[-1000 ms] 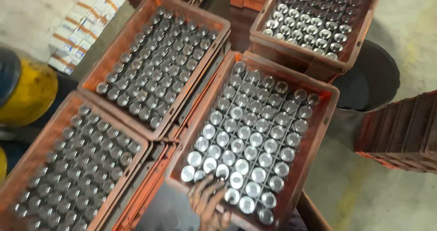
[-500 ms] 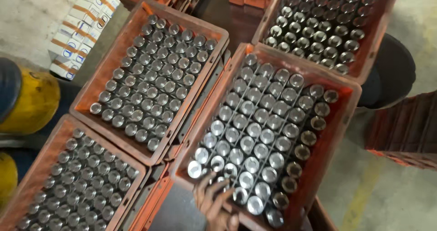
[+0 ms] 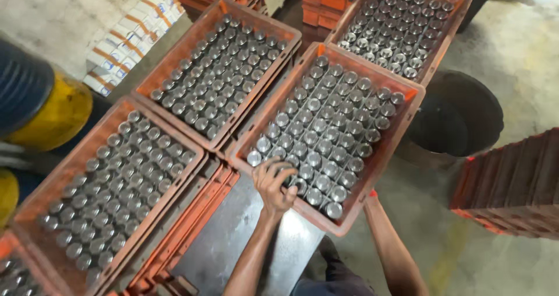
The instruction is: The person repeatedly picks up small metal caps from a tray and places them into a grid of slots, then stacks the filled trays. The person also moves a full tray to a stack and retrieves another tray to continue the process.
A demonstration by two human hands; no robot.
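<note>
Orange plastic crate (image 3: 391, 134) held shiny metal cylinders (image 3: 326, 127); the left hand (image 3: 275, 182) curled closed around one at the near edge, while the right hand was hidden beneath the crate, grip unclear.

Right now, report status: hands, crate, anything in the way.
Left hand fingers curled over shiny metal cylinders at near edge of orange plastic crate. Right hand hidden under crate's near corner, forearm showing. Black round bucket close beside crate.
</note>
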